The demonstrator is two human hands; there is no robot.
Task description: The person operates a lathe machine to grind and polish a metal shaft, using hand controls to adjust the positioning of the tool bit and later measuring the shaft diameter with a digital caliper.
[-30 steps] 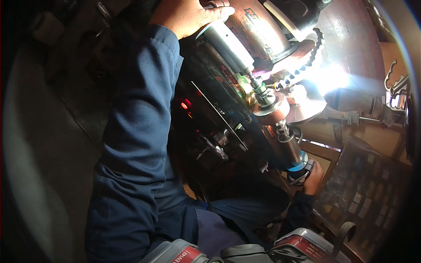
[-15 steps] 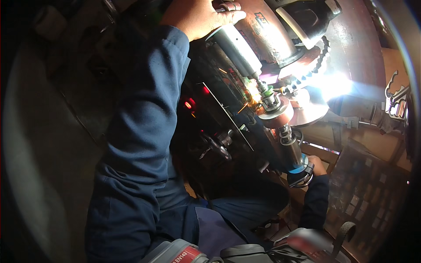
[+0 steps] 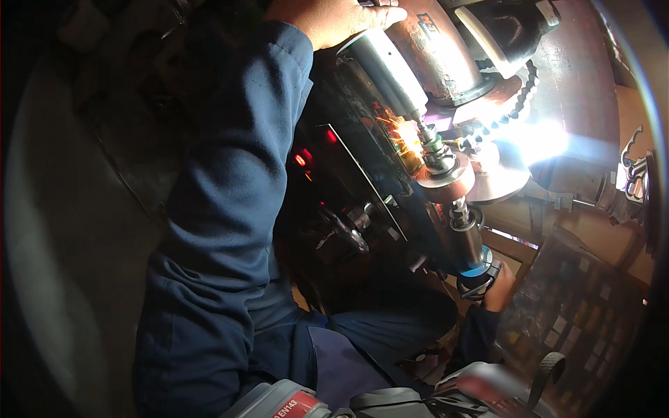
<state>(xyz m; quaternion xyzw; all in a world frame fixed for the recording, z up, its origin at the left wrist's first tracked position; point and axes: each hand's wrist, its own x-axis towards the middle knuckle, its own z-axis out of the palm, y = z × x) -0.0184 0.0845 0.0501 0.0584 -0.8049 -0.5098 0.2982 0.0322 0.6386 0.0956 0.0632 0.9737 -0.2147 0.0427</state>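
Observation:
At the top edge my left hand [image 3: 334, 21] is closed by the upper end of a bright metal cylinder [image 3: 387, 70]; the frame cuts off part of it, and what its fingers hold is hidden. Below that cylinder, a round metal workpiece [image 3: 447, 182] with a green fitting [image 3: 433, 143] sits between two holders of a grinding machine. Orange sparks [image 3: 406, 136] spray to its left. A pale wheel-like disc [image 3: 505, 184] stands close on its right. Beside the black end [image 3: 477, 284] of the lower steel holder [image 3: 468, 244] is my right hand [image 3: 500, 287], its fingers mostly hidden.
A glaring lamp [image 3: 540, 139] shines right of a black segmented hose [image 3: 531, 80]. A dark handwheel [image 3: 345, 230] and red lights [image 3: 301, 159] are on the machine's shadowed left side. Several small items lie in a clear-covered case [image 3: 571, 320] at lower right.
The spark spray has grown larger and brighter. My right hand has slid lower beside the holder's black end. The machine appears slightly farther right in view; my left hand stays at the upper cylinder.

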